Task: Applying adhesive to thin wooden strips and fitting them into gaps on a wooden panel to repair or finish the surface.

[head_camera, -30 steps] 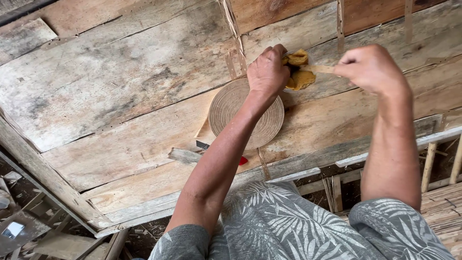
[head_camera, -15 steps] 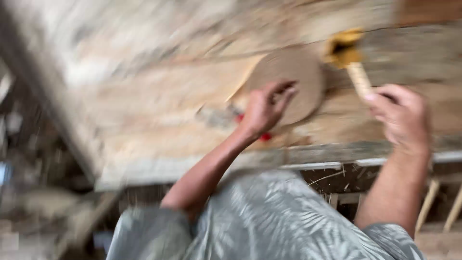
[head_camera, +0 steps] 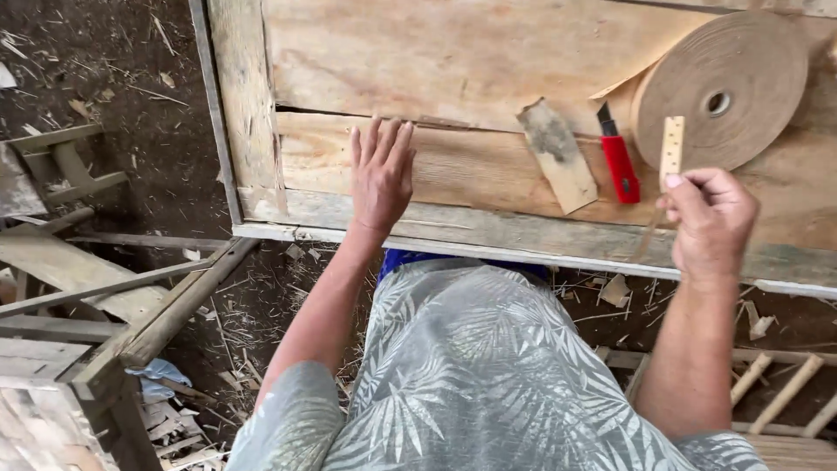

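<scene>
left hand [head_camera: 382, 174] has come off the tape roll [head_camera: 720, 91], now flat and open-fingered on the table [head_camera: 488, 65]; right hand [head_camera: 711, 218] pinches the brush handle [head_camera: 671, 148] at five o'clock of the roll.

One camera sits on the person's head. It looks straight down, close, at the wooden table [head_camera: 488, 61] toward 12 o'clock.

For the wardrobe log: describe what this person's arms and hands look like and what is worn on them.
Both arms are bare from the short sleeves down. The garment is grey-green with a pale palm-leaf print. The left hand and right hand wear no gloves; no rings or watch show.
</scene>
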